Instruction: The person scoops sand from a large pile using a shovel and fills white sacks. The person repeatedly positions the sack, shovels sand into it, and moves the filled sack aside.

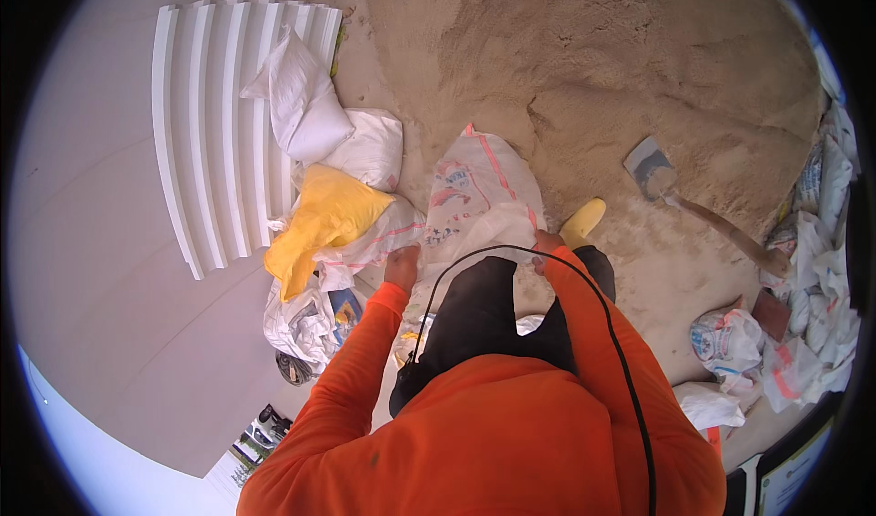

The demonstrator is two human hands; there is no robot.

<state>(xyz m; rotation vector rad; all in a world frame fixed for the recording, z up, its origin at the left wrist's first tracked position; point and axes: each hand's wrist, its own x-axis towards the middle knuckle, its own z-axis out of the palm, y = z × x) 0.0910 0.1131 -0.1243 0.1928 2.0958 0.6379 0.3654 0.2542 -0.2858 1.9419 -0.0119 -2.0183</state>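
A white woven sack (pixel 476 186) with pink stripes and coloured print lies stretched out on the sand before me. My right hand (pixel 546 246) is closed on its near right edge. At the near left edge, my left hand (pixel 402 268) is closed on the sack too, though its fingertips are partly hidden. The sack looks mostly flat, its near end close to my legs. Just left of it rest a yellow sack (pixel 333 215) and a pink-striped white sack (pixel 388 233). Beyond them, two full white sacks (pixel 372 149) lean together.
A large sand heap (pixel 593 60) fills the far side. On the right lies a shovel (pixel 652 174) with a wooden handle, near my yellow boot (pixel 584 221). White corrugated sheeting (pixel 214 133) stands at the left. Several sacks (pixel 725 341) are piled along the right edge.
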